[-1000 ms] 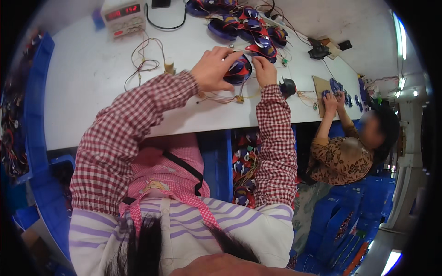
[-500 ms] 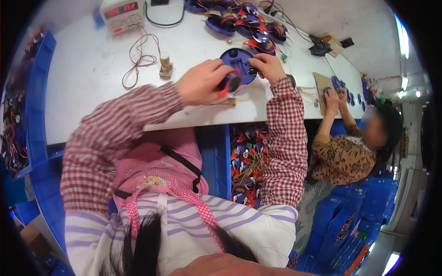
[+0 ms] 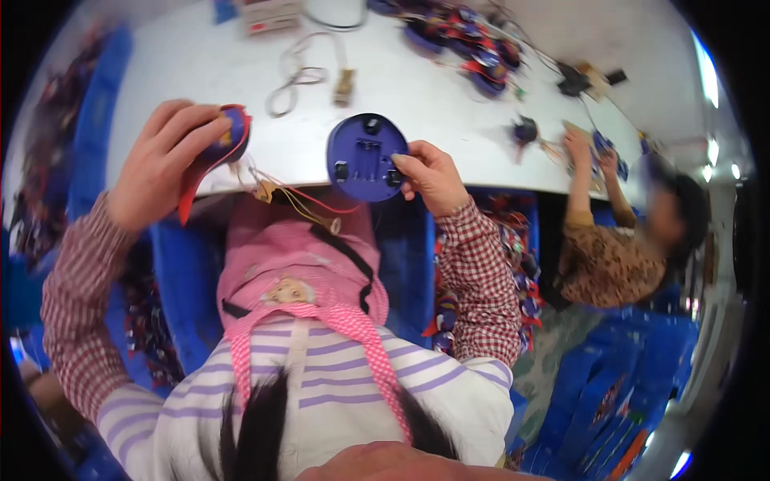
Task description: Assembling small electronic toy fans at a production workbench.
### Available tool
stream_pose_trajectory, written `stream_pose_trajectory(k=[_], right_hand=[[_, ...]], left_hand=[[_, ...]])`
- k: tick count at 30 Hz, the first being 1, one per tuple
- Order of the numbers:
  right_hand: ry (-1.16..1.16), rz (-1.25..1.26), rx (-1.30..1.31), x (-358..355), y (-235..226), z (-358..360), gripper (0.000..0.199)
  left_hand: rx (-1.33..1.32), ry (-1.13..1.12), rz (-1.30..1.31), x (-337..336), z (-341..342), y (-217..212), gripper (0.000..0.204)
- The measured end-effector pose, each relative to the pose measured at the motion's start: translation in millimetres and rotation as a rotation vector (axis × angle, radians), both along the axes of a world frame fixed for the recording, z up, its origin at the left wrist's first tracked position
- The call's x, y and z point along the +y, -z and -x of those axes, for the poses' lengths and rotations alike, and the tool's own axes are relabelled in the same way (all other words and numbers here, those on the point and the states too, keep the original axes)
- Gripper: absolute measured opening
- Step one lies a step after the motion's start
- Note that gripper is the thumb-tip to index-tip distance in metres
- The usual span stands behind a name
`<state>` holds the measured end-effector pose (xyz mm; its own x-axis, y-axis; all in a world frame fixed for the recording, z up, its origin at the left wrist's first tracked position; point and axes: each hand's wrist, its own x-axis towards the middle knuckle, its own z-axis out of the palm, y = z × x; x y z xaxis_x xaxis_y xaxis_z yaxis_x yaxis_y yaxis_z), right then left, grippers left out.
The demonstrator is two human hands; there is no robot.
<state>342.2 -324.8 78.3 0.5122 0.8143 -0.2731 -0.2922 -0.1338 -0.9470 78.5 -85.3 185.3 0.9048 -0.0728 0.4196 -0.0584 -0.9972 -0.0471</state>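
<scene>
My left hand (image 3: 164, 156) is closed around a purple and red plastic shell (image 3: 228, 140) with a yellow patch, near the table's front edge. Thin red, yellow and white wires (image 3: 309, 199) run from it, with a small tan circuit board (image 3: 263, 191) dangling among them. Pinched at its right rim by my right hand (image 3: 433, 175) is a round purple plastic base (image 3: 358, 178). It is tilted up toward me, showing a slotted battery compartment and three black wheel-like parts. The wires pass close by this base; whether they join it I cannot tell.
A pile of purple and red shells (image 3: 481, 52) lies at the back of the white table (image 3: 200, 72). A cable with a metal block (image 3: 344, 86) runs near a power supply (image 3: 271, 18). At right a co-worker (image 3: 618, 256) handles similar parts. Blue crates (image 3: 188, 280) stand below.
My left hand has moved left with the shell, away from the base, and the wires now hang between. My right hand has brought the base lower and nearer. The whole view has shifted.
</scene>
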Motion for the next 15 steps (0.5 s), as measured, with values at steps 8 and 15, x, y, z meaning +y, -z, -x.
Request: stream_pose_trajectory(k=[8, 15], right_hand=[[-0.079, 0.069, 0.026, 90.5, 44.9, 33.8, 0.018], [-0.074, 0.186, -0.136, 118.4, 47.5, 21.0, 0.022]], left_hand=[[0.146, -0.266, -0.121, 122.0, 53.1, 109.4, 0.048], [0.237, -0.229, -0.205, 175.4, 46.7, 137.5, 0.057]])
